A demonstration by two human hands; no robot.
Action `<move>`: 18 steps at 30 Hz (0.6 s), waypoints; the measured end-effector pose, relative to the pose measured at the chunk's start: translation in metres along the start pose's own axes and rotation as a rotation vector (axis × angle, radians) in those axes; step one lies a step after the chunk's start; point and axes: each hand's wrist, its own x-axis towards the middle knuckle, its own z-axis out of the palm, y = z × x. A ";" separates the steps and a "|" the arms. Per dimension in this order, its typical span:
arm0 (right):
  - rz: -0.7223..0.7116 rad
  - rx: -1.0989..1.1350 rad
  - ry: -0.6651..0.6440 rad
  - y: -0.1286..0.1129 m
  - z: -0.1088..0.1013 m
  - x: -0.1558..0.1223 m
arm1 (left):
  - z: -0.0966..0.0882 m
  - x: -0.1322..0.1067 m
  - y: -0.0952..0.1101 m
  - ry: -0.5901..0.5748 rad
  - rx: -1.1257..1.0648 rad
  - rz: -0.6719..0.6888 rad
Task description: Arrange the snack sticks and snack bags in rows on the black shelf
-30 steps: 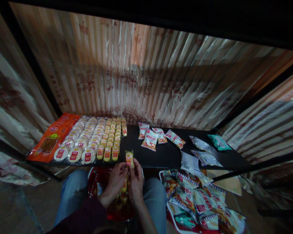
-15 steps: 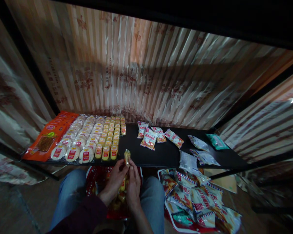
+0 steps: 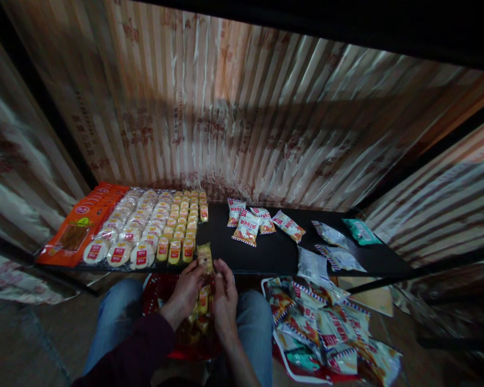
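My left hand [image 3: 189, 291] grips a small wrapped yellow cake [image 3: 204, 257] by its lower left part, just in front of the shelf's front edge. At the cake's right edge are the bent fingers of my right hand [image 3: 226, 294], closed against it. Beneath both hands, between the knees, a red basket [image 3: 149, 293] holds more of these wrapped cakes [image 3: 203, 302], partly hidden by my hands. Rows of the same yellow cakes [image 3: 175, 250] stand on the black shelf [image 3: 262, 258], left of the held one.
Left on the shelf are round white wrapped biscuits [image 3: 119, 252] and orange packets [image 3: 75, 231]. Red-and-white snack bags [image 3: 247, 228], silvery bags [image 3: 312, 266] and a green packet [image 3: 361, 232] lie to the right. A second basket [image 3: 280, 357] heaped with bags stands below right.
The wrapped cake has turned from edge-on to showing its broad face. My right fingers have shifted to its right edge, while my left hand keeps its grip.
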 end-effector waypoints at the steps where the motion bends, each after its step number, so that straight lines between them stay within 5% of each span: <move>1: -0.003 -0.015 0.000 0.000 0.000 0.001 | 0.001 0.002 0.001 0.008 -0.015 -0.009; 10: -0.077 -0.203 -0.034 0.002 -0.003 0.006 | 0.002 0.014 -0.002 0.034 -0.052 -0.057; 18: -0.365 -0.514 -0.083 -0.006 -0.009 0.022 | 0.010 0.019 0.001 -0.061 -0.061 0.011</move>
